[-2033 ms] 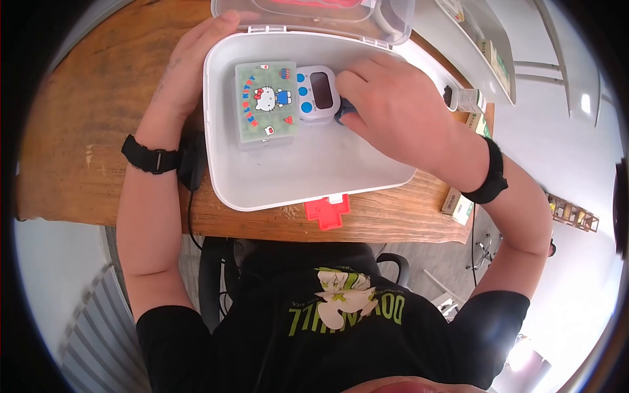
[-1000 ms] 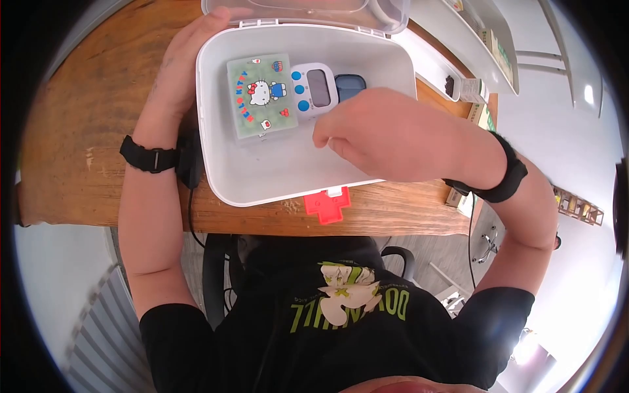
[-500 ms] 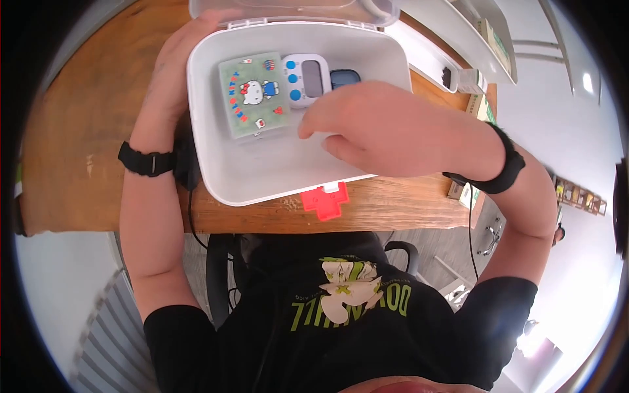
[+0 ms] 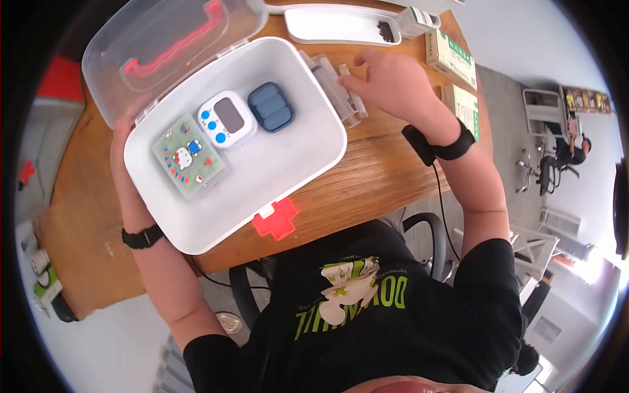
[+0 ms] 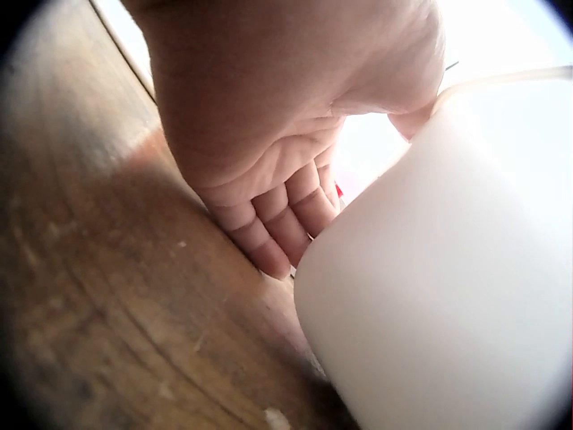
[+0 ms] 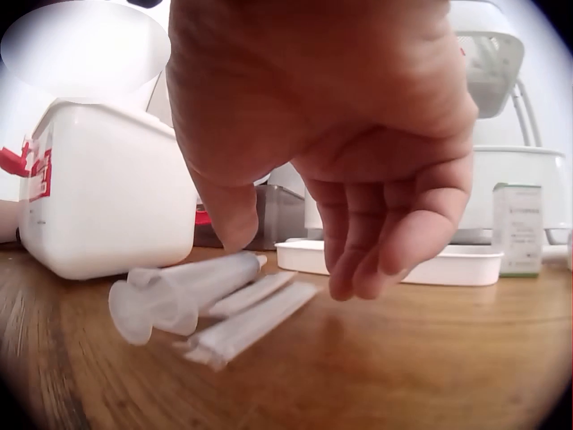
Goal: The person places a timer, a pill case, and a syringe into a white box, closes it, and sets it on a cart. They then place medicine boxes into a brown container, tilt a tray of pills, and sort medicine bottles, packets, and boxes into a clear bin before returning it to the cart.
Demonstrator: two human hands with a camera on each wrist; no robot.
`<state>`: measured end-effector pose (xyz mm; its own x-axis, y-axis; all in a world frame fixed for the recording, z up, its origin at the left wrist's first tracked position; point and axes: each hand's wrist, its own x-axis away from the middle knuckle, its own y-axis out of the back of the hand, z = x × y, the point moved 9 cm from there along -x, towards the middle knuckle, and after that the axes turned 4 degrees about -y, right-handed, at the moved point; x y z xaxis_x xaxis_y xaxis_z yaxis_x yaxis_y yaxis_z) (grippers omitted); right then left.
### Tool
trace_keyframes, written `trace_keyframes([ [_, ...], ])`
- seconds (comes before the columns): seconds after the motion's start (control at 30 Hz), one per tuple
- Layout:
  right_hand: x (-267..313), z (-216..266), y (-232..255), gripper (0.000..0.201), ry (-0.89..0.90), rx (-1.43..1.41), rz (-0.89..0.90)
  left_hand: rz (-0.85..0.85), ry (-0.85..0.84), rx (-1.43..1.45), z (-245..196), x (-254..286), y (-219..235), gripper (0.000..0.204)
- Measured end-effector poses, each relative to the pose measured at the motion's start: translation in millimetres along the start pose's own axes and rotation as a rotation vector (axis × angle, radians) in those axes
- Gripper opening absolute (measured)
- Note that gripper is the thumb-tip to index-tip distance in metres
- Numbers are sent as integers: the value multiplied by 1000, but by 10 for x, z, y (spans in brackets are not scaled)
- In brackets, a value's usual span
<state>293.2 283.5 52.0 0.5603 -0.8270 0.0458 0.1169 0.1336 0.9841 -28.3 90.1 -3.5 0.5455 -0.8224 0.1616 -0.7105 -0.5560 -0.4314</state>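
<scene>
My right hand (image 4: 393,78) reaches over the table right of the white plastic box (image 4: 226,219), its fingers loosely bent with nothing between them. Beneath it lie a large clear syringe (image 6: 192,291) and two slimmer wrapped pieces (image 6: 255,324). My left hand (image 5: 277,143) is at the box's outer wall near the hinge side, fingers fairly straight against the corner and thumb at the rim. Inside the box are a green Hello Kitty case (image 4: 187,157), a white digital timer (image 4: 226,118) with blue buttons, and a dark blue compartment case (image 4: 270,108).
The box's clear lid (image 4: 173,49) with a red handle stands open at the back. A red cross clasp (image 4: 276,219) hangs at the front. Behind the syringes are a white tray (image 4: 334,26) holding dark bits and several small cartons (image 4: 452,57). A cable runs from each wrist.
My right hand has let go of the dark blue case, left the box and moved right over the syringes. The head view has turned, so the box appears rotated. My left hand stays at the box.
</scene>
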Motion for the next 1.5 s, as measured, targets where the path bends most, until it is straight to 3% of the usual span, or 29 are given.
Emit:
trace_keyframes([
  [0.03, 17, -1, -94, 48, -17, 26, 21, 104, -33, 7, 1, -11, -2, 53],
  [0.23, -31, 177, -253, 42, 24, -31, 47, 198, 8, 86, -22, 65, -111, 65],
  [0.43, -125, 34, -334, 35, -58, -175, 49, 183, -10, 27, -21, 37, -42, 68],
  [0.53, -101, 111, -302, 33, 22, -125, 14, 130, -10, 2, -32, 60, -59, 68],
  [0.63, -111, 175, -299, 25, 86, -74, -50, 173, -15, 78, -38, 56, -91, 57],
  [0.73, -162, 189, -338, 26, 96, -15, -3, 34, -64, -15, -54, -23, 43, 46],
  [0.83, -98, 173, -257, 27, 67, -46, -28, -13, 8, -59, -37, -9, 34, 52],
  [0.87, -88, 149, -212, 29, 15, -28, 11, 61, -11, -39, -35, -33, 24, 47],
  [0.9, -74, 61, -155, 31, -2, -67, -4, 146, -153, -201, -140, -5, -33, 44],
  [0.93, -19, 38, 79, 37, 16, -107, -145, 107, -127, -169, -108, -24, 61, 44],
  [1.0, 125, 123, 504, 32, -7, -369, -251, 47, -65, -93, 16, -96, 245, 45],
  [1.07, 297, 384, 947, 37, 175, -384, -428, 20, 3, -20, 122, -169, 330, 46],
  [1.13, 446, 798, 1191, 40, 350, -493, -376, 68, -15, 22, 18, -87, 122, 44],
  [1.2, 576, 1238, 1224, 45, 500, -451, -278, 174, -117, 33, -251, 165, -307, 40],
  [1.4, 688, 2161, 844, 51, 812, -269, 122, 269, -181, -222, -213, -24, -97, 42],
  [1.5, 715, 2311, 677, 52, 941, -214, 201, 229, -137, -114, -96, -114, -19, 42],
])
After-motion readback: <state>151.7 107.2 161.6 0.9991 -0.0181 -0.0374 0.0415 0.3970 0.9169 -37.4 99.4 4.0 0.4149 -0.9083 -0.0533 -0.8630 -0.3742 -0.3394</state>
